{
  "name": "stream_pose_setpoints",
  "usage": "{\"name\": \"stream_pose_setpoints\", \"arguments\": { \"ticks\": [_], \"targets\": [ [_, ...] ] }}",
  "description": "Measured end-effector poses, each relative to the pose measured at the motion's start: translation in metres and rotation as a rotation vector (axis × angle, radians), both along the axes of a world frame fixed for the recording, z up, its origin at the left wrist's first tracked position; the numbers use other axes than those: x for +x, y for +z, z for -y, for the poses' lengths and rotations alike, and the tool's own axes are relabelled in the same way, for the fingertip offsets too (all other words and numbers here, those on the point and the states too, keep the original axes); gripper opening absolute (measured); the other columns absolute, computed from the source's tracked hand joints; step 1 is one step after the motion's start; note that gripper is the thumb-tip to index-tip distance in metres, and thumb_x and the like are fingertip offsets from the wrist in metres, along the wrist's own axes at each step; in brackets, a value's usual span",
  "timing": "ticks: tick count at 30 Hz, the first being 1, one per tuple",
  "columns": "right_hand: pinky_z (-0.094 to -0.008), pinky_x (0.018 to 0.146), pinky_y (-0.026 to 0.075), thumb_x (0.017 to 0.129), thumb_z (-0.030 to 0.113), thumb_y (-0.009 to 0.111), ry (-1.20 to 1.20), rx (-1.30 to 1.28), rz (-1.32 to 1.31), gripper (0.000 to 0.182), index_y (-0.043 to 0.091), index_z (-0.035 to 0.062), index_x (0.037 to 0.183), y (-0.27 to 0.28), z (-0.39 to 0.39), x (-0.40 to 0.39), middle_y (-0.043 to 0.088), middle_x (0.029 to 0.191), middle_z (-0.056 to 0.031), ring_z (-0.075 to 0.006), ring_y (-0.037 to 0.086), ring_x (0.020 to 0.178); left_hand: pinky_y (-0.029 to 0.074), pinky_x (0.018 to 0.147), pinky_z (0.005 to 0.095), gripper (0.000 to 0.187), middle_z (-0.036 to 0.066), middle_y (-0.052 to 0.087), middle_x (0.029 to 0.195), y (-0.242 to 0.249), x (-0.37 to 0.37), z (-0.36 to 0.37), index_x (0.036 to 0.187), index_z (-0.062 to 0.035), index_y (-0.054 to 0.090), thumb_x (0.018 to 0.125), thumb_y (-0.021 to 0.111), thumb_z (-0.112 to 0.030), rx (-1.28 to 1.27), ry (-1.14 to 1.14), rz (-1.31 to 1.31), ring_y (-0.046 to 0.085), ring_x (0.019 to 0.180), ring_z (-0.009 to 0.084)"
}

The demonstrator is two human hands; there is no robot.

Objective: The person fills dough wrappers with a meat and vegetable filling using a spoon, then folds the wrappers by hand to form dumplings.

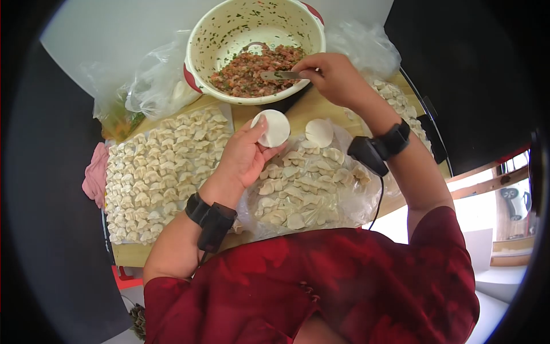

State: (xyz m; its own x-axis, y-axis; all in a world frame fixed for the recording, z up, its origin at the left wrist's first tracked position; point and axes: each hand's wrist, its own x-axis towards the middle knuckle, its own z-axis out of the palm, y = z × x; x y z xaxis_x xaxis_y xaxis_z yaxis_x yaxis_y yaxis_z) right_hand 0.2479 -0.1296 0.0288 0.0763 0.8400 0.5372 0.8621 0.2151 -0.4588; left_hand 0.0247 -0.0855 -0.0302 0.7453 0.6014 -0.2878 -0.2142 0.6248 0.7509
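A round white dumpling wrapper (276,129) lies across the fingers of my left hand (245,153), with the thumb pressed on its edge. My right hand (330,77) grips the handle of a flat metal utensil (279,75), whose far end is over the meat filling (252,73). That filling, flecked with green, sits in a large white bowl (200,43). Close by on the right, a stack of round wrappers (319,133) rests behind a group of folded dumplings (303,189) on clear plastic.
Rows of folded dumplings (163,166) cover the left of the wooden table (132,256). More dumplings (395,97) lie at the right beyond my forearm. Plastic bags (157,80) flank the bowl, and a pink cloth (95,175) hangs at the left edge.
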Motion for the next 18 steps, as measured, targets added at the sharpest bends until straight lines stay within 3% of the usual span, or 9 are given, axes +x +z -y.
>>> {"name": "stream_pose_setpoints", "arguments": {
  "ticks": [1, 7, 13, 18],
  "targets": [
    [-0.0343, 0.069, 0.050, 0.086, 0.005, 0.060, -0.004, -0.078, -0.005, 0.014, 0.069, 0.0037, 0.097, 0.000, -0.008, -0.001, 0.068, 0.080, -0.0119, -0.0251, 0.065, 0.073, 0.052, 0.095, 0.0400, 0.035, 0.016, 0.056, 0.124, -0.001, -0.002, -0.001, 0.127, 0.0012, 0.044, 0.101, 0.042, -0.021, 0.003, 0.007, 0.003, 0.057, 0.113, 0.0272],
    [-0.0368, 0.071, 0.049, 0.079, 0.001, 0.062, 0.025, -0.114, 0.266, 0.015, 0.069, 0.0045, 0.091, -0.006, -0.046, 0.002, 0.067, 0.083, -0.0125, -0.0318, 0.062, 0.078, 0.050, 0.097, 0.0443, 0.033, 0.019, 0.052, 0.125, -0.007, -0.003, -0.015, 0.127, 0.0069, 0.040, 0.100, 0.035, -0.012, -0.043, 0.154, -0.019, 0.056, 0.115, 0.0299],
    [-0.0372, 0.070, 0.050, 0.076, 0.000, 0.063, 0.052, -0.322, 0.258, 0.015, 0.070, 0.0043, 0.089, 0.002, -0.048, 0.005, 0.067, 0.084, -0.0135, -0.0316, 0.063, 0.078, 0.048, 0.101, 0.0496, 0.035, 0.023, 0.045, 0.131, -0.001, 0.008, -0.027, 0.129, 0.0102, 0.034, 0.097, 0.029, -0.004, -0.177, 0.220, 0.175, 0.052, 0.117, 0.0353],
    [-0.0361, 0.070, 0.050, 0.076, 0.000, 0.063, 0.089, -0.282, 0.225, 0.014, 0.070, 0.0027, 0.088, -0.003, -0.043, 0.007, 0.067, 0.084, -0.0145, -0.0310, 0.063, 0.078, 0.047, 0.101, 0.0544, 0.035, 0.023, 0.042, 0.134, -0.010, 0.011, -0.037, 0.129, 0.0101, 0.031, 0.098, 0.029, -0.004, -0.236, 0.190, 0.245, 0.047, 0.122, 0.0356]
  ]
}}
